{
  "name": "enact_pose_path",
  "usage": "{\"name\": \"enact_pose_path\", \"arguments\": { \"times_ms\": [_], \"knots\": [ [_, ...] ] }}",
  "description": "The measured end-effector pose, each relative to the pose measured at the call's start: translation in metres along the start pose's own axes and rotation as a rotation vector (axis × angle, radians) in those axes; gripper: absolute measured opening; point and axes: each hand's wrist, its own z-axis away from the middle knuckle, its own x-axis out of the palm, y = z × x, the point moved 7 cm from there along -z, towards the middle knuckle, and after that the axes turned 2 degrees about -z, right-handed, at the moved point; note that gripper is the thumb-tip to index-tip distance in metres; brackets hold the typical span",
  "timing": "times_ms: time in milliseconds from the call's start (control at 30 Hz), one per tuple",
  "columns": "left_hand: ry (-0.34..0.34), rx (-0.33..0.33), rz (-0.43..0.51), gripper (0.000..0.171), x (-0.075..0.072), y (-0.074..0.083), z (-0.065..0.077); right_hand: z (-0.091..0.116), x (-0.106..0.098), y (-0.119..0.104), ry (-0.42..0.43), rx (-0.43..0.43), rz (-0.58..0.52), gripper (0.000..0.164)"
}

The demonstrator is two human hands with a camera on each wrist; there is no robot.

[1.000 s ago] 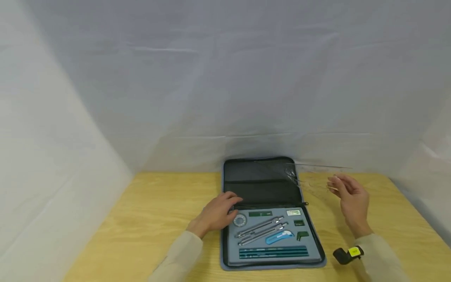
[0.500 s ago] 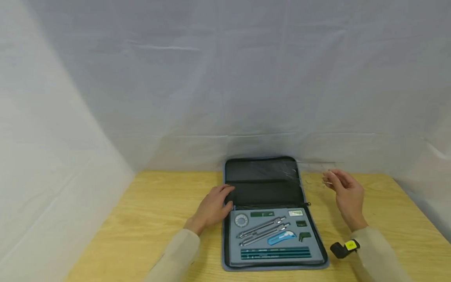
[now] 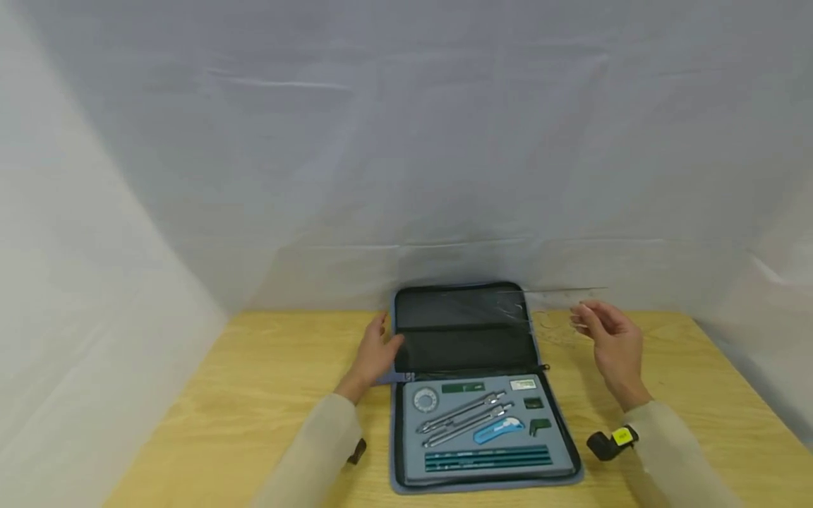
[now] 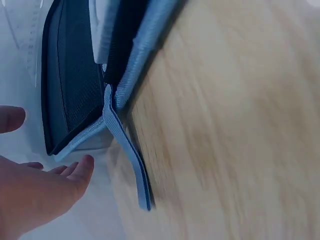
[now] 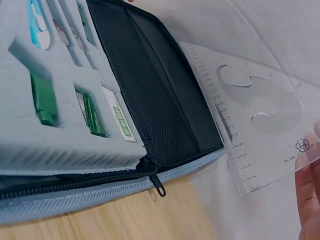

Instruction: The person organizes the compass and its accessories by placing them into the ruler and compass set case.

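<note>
My right hand (image 3: 616, 349) pinches a clear plastic set square (image 5: 270, 150) near one edge, above the table, right of the case's raised lid. Curved cutouts and printed scales show on it. At the lid's left edge is my left hand (image 3: 373, 353), thumb apart from its fairly straight fingers; whether it touches the lid cannot be told. The zip case (image 3: 395, 423) lies open, its black lid pocket (image 3: 466, 349) at the back. A grey foam tray (image 3: 414, 462) holds two metal compasses (image 3: 466, 420), a blue cutter knife (image 3: 498, 429) and green pencils (image 3: 488, 458).
Also in the tray are a round disc (image 3: 425, 400), a green box (image 3: 464, 387), an eraser (image 3: 523, 384) and a sharpener (image 3: 533, 403). A blue strap (image 4: 132, 150) sticks out left of the case. White sheeting (image 3: 406, 141) rises behind the wooden table (image 3: 286, 395).
My left hand has moved from the case's left side near the hinge up to the lid's outer edge, uncovering the strap. The right hand, with the set square, has shifted slightly left.
</note>
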Motion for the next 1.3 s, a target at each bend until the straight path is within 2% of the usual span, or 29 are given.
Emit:
{"name": "enact_pose_path", "arguments": {
  "times_ms": [267,500,733,967,1133,1300],
  "knots": [
    [0.023,-0.222,0.245,0.064,0.005,-0.022,-0.01,0.006,0.009,-0.024,-0.022,-0.028,-0.018,0.017],
    [0.028,-0.306,0.383,0.061,0.009,-0.033,-0.012,0.01,0.01,-0.03,-0.01,0.007,0.001,0.017],
    [0.034,-0.332,0.527,0.05,0.005,-0.033,-0.011,0.007,0.006,-0.023,-0.026,-0.011,-0.017,0.018],
    [0.073,-0.325,0.558,0.044,0.004,-0.031,-0.012,0.001,0.0,-0.015,-0.058,-0.05,0.003,0.019],
    [0.091,-0.305,0.646,0.045,0.004,-0.028,-0.013,-0.002,0.0,-0.023,-0.079,-0.076,0.025,0.018],
    [0.114,-0.279,0.71,0.029,0.003,-0.023,-0.015,-0.004,0.003,-0.045,-0.109,-0.119,0.069,0.016]
  ]
}}
